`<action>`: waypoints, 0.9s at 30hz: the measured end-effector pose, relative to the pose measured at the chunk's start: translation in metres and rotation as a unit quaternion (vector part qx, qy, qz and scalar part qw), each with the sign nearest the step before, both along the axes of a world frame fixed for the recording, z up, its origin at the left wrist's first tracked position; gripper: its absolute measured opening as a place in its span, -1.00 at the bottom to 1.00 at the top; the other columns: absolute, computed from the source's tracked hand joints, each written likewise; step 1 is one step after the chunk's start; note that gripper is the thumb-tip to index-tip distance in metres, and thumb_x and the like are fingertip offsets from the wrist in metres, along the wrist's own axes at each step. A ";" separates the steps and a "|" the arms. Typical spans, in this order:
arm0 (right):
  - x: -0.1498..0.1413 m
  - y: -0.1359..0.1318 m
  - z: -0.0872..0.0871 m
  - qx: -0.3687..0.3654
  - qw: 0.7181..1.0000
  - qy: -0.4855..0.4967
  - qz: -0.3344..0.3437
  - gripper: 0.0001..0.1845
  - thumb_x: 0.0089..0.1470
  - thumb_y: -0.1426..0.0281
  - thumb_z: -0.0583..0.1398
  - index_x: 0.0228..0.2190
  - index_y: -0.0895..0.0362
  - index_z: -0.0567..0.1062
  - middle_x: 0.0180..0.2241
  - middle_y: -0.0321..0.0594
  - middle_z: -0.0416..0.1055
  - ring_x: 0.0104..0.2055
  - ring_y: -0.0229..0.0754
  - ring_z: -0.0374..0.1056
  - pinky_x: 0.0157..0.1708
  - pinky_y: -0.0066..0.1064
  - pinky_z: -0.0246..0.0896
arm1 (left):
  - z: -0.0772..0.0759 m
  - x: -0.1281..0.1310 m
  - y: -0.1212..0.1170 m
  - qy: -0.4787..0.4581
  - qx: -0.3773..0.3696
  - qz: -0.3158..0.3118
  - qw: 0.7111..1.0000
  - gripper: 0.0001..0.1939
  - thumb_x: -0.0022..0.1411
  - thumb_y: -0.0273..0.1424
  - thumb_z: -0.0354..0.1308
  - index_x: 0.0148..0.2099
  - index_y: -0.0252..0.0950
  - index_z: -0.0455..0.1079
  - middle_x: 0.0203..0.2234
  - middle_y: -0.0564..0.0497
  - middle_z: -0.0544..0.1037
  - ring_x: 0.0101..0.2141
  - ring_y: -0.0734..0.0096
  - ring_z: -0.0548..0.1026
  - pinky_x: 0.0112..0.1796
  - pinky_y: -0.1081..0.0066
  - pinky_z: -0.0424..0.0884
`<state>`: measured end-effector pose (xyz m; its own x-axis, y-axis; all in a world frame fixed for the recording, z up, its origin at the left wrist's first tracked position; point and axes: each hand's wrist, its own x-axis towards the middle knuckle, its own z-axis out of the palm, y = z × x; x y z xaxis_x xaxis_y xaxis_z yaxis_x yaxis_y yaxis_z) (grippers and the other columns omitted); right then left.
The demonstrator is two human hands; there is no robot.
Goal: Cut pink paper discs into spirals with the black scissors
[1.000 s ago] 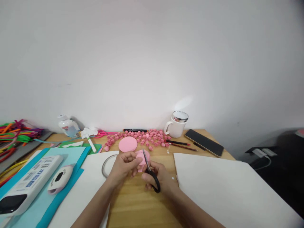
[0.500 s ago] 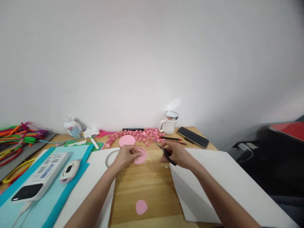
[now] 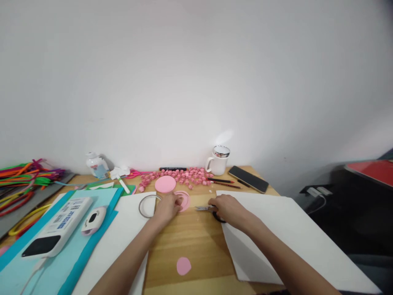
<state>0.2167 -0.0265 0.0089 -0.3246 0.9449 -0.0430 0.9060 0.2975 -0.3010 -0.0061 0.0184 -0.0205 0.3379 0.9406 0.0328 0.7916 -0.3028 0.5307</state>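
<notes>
My left hand [image 3: 168, 208] pinches the left edge of a round piece of pink paper [image 3: 185, 202] with curved lines, like a spiral, on it. Its fingertips cover part of that edge. My right hand [image 3: 229, 210] grips a pair of scissors [image 3: 204, 209] with black handles. Their blades point left, slightly apart, and stop short of the pink paper. Just beyond my left hand lies a plain pink paper circle [image 3: 165, 184]. A thin ring [image 3: 140, 207] rests to the left of the same hand. Nearer to me is a smaller pink paper piece [image 3: 184, 266].
Behind my hands many small pink curled pieces [image 3: 187, 176] spread out near a white mug [image 3: 218, 164], pencils [image 3: 221, 180] and a phone [image 3: 248, 179]. White sheets [image 3: 276, 229] lie on both sides. At left are a power bank [image 3: 61, 225] and colourful pipe cleaners [image 3: 27, 176].
My right hand has turned and lowered the scissors, so the blades now lie nearly level instead of angling up and away. My left hand keeps its pinch on the pink paper.
</notes>
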 end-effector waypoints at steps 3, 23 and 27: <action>-0.006 0.003 -0.001 0.027 0.999 0.030 -0.010 -0.79 -0.15 0.61 0.12 -0.42 0.17 0.49 -0.42 -0.08 0.45 -0.31 -0.04 0.34 -0.41 -0.40 0.05 | 0.002 -0.001 -0.001 -0.025 0.001 -0.011 1.000 -0.90 -0.12 -0.56 0.07 -0.60 -0.31 0.27 -0.62 0.08 0.35 -0.52 0.43 0.32 -0.49 0.48 0.10; -0.057 0.018 -0.015 -0.015 0.835 0.550 -0.016 -0.74 -0.02 0.23 0.14 -0.34 0.16 0.43 -0.35 -0.18 0.44 -0.31 -0.17 0.39 -0.31 -0.29 0.33 | 0.041 0.006 -0.018 -0.202 -0.047 -0.026 0.978 -0.78 -0.16 -0.36 0.19 -0.61 -0.31 0.20 -0.73 0.19 0.19 -0.63 0.55 0.16 -0.60 0.54 0.03; -0.060 0.015 -0.009 -0.032 0.829 0.559 -0.017 -0.73 -0.14 0.23 0.23 -0.44 0.18 0.44 -0.45 -0.22 0.45 -0.37 -0.14 0.40 -0.32 -0.29 0.33 | 0.037 0.010 -0.020 -0.181 -0.031 -0.045 0.982 -0.85 -0.19 -0.44 0.18 -0.61 -0.31 0.23 -0.71 0.19 0.22 -0.62 0.55 0.17 -0.59 0.54 0.05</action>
